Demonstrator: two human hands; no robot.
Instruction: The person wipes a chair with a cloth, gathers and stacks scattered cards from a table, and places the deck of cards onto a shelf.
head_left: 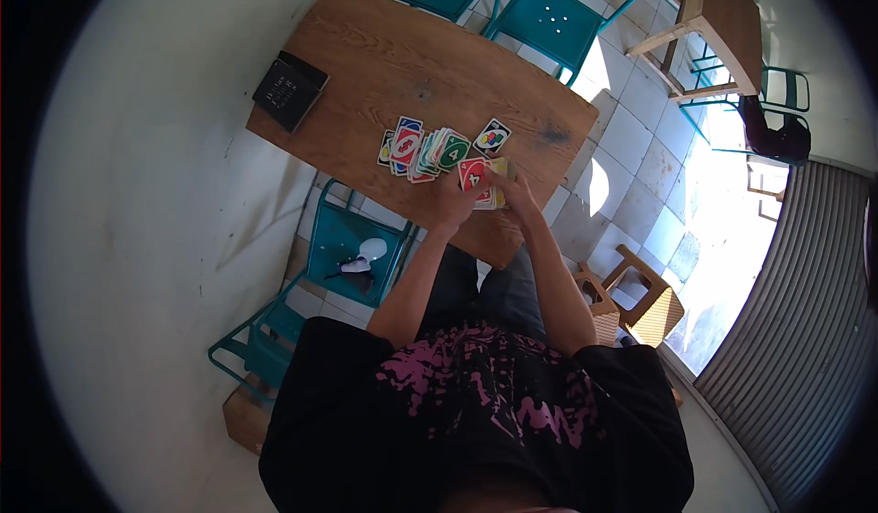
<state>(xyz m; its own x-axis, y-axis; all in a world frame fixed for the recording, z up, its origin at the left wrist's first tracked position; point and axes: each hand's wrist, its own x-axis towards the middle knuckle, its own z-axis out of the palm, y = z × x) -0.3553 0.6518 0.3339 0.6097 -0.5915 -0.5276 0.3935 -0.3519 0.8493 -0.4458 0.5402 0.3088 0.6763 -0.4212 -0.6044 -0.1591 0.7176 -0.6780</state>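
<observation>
Near the table's front edge, my left hand [455,204] grips a stack of Uno cards with a red card [472,174] facing up. My right hand [519,195] closes on the same stack from the other side, where a yellow card [499,167] shows. Just beyond my left hand lies a fanned row of Uno cards [426,161], a green four [454,153] at its right end. To its left is an overlapping pile topped by a red card [405,146]. One wild card [493,136] lies apart, above my right hand. My fingers partly cover the held cards.
The wooden table [384,42] carries a black book or box [291,90] at its left end. A teal chair [334,239] with a white and dark item on it stands left of my legs. More teal chairs [551,24] stand beyond the table; wooden stools [645,298] are at right.
</observation>
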